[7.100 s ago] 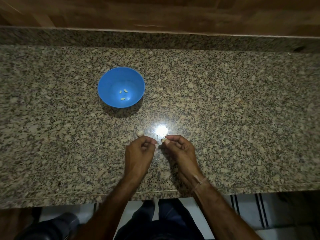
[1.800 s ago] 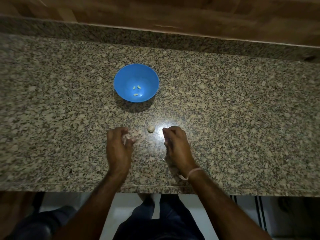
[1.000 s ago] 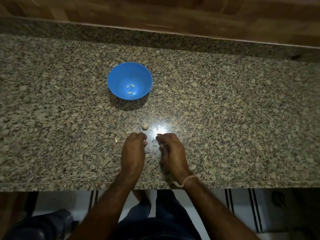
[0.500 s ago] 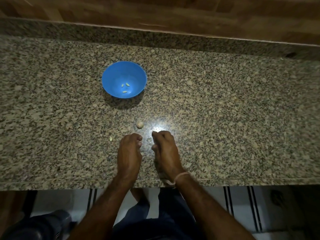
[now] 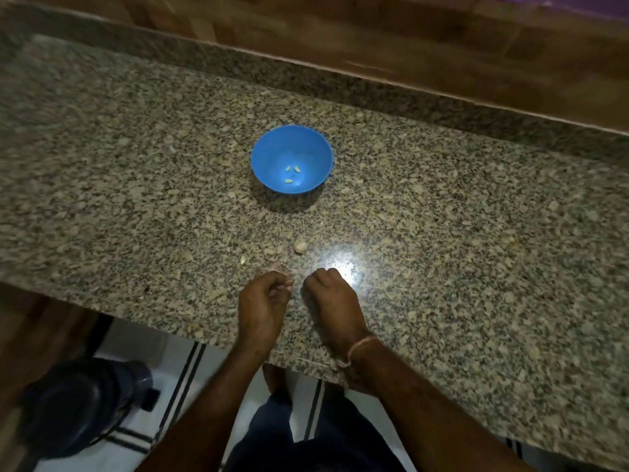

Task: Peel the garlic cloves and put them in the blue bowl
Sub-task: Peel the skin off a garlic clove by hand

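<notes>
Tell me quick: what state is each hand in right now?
Left hand: fingers curled; any hold cannot be told.
Right hand: fingers curled under; contents hidden.

We're in a kitchen, a home one by the look of it: a long speckled granite surface (image 5: 459, 274) with a raised granite lip (image 5: 374, 92) at the back and brown wood panelling (image 5: 425, 39) behind. A blue bowl (image 5: 269, 155) holds three peeled garlic cloves (image 5: 292, 169), a loose piece of garlic (image 5: 300, 247) lies nearby, and below is a white floor (image 5: 160, 379) with dark stripes.
</notes>
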`<state>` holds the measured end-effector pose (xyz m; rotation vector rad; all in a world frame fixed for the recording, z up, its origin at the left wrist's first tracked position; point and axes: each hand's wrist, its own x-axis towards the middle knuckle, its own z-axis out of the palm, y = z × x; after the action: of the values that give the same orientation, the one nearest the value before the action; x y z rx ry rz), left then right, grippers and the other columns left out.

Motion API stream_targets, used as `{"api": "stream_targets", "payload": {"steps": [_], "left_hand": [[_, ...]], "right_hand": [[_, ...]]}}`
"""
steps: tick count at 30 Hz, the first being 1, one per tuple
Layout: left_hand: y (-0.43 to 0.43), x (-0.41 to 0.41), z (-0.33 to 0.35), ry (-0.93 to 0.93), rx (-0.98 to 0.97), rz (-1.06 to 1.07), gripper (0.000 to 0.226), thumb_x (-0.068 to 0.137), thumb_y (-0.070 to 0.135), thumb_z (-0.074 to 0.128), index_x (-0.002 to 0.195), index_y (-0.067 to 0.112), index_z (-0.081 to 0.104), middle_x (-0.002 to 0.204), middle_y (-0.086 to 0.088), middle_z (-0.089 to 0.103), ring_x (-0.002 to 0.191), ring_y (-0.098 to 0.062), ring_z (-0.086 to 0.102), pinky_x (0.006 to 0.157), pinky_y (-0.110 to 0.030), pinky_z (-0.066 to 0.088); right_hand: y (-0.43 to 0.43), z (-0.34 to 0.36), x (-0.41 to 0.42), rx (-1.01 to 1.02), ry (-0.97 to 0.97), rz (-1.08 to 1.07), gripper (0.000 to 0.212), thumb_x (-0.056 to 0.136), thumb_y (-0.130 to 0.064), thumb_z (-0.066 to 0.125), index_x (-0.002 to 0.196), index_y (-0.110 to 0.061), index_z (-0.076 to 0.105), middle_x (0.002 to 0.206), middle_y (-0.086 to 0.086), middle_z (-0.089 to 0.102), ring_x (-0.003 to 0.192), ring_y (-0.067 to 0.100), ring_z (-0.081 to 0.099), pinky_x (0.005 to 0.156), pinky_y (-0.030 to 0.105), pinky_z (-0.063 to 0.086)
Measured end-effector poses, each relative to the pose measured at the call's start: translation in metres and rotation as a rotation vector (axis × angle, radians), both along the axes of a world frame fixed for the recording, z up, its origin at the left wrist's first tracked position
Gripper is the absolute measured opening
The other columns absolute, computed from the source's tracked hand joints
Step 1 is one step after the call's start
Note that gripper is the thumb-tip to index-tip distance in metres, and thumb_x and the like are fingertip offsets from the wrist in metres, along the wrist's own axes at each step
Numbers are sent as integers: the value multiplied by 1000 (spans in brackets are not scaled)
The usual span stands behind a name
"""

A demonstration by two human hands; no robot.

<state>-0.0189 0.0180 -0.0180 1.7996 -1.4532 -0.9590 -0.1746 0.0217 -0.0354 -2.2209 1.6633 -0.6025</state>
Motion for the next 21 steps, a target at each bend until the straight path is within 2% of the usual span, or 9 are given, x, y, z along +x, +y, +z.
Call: {"api": "stream_targets", "payload": {"steps": [2,4,6,9,13,15,17,19,21], "left_hand": [[5,0,1,61,25,55,11,92,6,73,93,16,78,91,6,76,85,-2,70,76,-23,57],[10,-1,5,143,53,127,10,90,6,75,93,16,78,92,7,77,85,-2,71,79,-26,59],[17,2,6,230,81,207,11,89,5,76,94,15,79,93,7,78,86,-5,73,82,-33,62],[31,16,7,349,110,323,17,90,1,73,96,16,78,91,0,79,89,-23,75,83,-46,64],[55,57,18,409,83,514,18,89,-2,72,92,16,77,88,-2,79,89,-26,76,83,-45,63],[71,88,21,393,60,585,17,90,1,73,92,17,77,87,0,79,86,-22,76,83,-44,63],[90,127,22,407,32,665,16,91,3,73,93,18,77,88,1,79,86,-20,76,84,-44,63],[115,170,23,422,1,746,17,91,2,73,92,19,77,87,2,79,86,-19,76,84,-41,62],[143,214,22,444,-33,826,21,90,-2,72,90,18,77,86,2,79,86,-21,76,83,-37,61]], "right_hand": [[0,0,1,-14,61,12,16,89,-7,72,87,-18,59,89,3,58,84,23,48,64,33,30],[4,3,1,71,10,-44,24,82,-2,69,81,-21,55,84,-1,56,82,20,47,64,32,27],[9,6,4,298,-261,-148,26,81,4,64,75,-20,55,77,-4,59,77,18,52,61,34,36],[7,15,23,599,-644,-271,21,94,-6,68,76,-18,67,76,0,73,73,14,66,69,29,53],[9,43,84,872,-951,-227,24,102,0,61,79,-8,66,68,11,66,63,20,61,59,29,50],[13,51,120,942,-967,-119,29,103,1,60,76,-7,65,66,6,68,60,17,62,57,26,51],[19,51,162,968,-935,-36,29,103,1,61,76,-6,69,69,6,71,68,18,66,67,28,55],[30,49,211,1007,-877,7,23,103,-2,62,82,-7,72,74,11,67,74,24,60,72,33,52],[47,45,260,1051,-829,40,21,102,-2,62,85,-11,70,75,9,62,73,20,55,68,27,51]]}}
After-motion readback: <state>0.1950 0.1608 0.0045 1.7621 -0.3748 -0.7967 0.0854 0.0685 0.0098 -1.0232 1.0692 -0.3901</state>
